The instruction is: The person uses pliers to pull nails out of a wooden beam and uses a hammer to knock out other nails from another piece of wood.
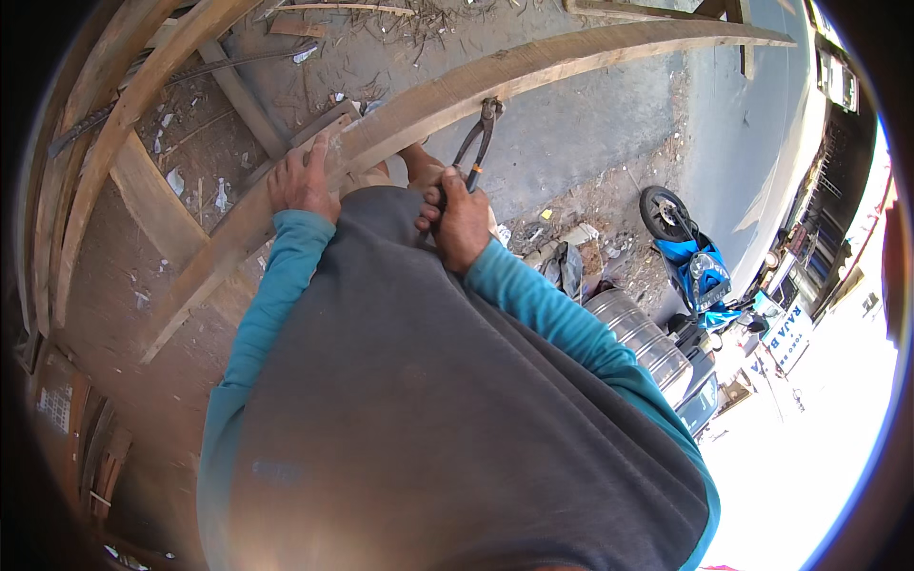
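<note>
A long wooden beam (433, 105) runs across in front of me, from the lower left to the upper right. My left hand (303, 179) grips it from above, the fingers bent over its surface. In my right hand (459, 217) is a pair of pincers (473, 150), with dark metal arms and black-and-orange grips. Its head meets the near edge of the beam; whether a nail sits in the jaws is too small to tell. My fingers wrap round the handles close to the grey shirt. A bare foot or leg (419, 162) shows partly behind the beam.
Several curved timbers (114, 143) stand at the left, and a crossing plank (157, 195) lies under the beam. Wood scraps and litter (400, 29) cover the ground. To the right are a blue motorcycle (700, 271), a ribbed metal drum (640, 341) and a rubble strip.
</note>
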The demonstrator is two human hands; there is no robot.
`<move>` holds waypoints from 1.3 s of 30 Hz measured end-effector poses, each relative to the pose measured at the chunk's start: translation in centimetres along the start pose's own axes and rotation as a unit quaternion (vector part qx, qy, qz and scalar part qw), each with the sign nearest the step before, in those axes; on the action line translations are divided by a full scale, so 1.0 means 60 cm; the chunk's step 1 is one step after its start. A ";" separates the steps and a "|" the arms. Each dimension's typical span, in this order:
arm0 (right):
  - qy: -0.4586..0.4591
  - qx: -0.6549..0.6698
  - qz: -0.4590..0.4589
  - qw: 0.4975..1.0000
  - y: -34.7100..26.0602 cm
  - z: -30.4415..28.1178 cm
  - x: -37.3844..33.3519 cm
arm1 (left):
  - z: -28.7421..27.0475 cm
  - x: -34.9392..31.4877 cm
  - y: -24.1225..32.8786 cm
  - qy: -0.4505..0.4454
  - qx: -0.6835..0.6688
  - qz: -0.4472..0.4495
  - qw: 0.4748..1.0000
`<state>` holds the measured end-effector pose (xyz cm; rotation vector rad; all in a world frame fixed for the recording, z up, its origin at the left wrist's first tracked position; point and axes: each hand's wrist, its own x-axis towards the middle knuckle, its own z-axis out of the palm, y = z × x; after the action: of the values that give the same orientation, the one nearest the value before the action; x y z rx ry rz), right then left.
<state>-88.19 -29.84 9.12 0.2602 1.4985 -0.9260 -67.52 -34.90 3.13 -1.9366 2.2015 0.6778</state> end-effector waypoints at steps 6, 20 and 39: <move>-0.016 0.025 -0.091 0.995 0.065 0.016 0.039 | -0.006 -0.006 -0.007 -0.047 -0.008 -0.020 0.999; -0.256 -0.072 0.080 0.961 -0.150 -0.152 0.018 | 0.021 -0.013 -0.002 0.045 0.045 0.007 0.998; -0.037 0.096 -0.024 0.994 0.022 0.015 0.019 | 0.007 0.007 -0.006 0.030 0.015 0.008 0.999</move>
<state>-86.88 -30.02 7.68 0.3266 1.3543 -1.1080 -67.35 -35.10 2.49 -1.9518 2.2522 0.5925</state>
